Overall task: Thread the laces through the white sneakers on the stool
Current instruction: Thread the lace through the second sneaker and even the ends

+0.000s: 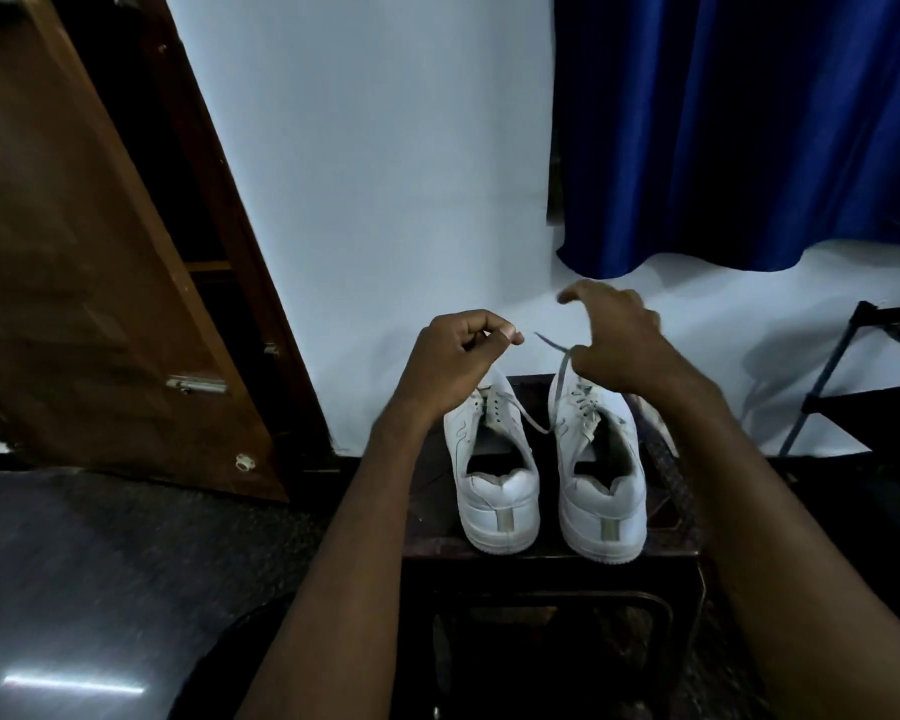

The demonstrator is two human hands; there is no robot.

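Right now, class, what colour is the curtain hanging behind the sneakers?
Deep blue; the curtain shows best in the head view, upper right.

Head view: worn on the head, facing forward and down
Nearness: close above the stool (541, 550) and both forearms
Backdrop: wall (385, 174) straight ahead
Shared views: only one view

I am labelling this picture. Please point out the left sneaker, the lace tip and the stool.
left sneaker (497, 504): head view, heel.
lace tip (541, 338): head view, free end.
stool (666, 543): head view, top's right edge.

Both arms reach forward; left hand (455, 356) pinched closed, right hand (619, 340) half-curled, fingers loosely spread.
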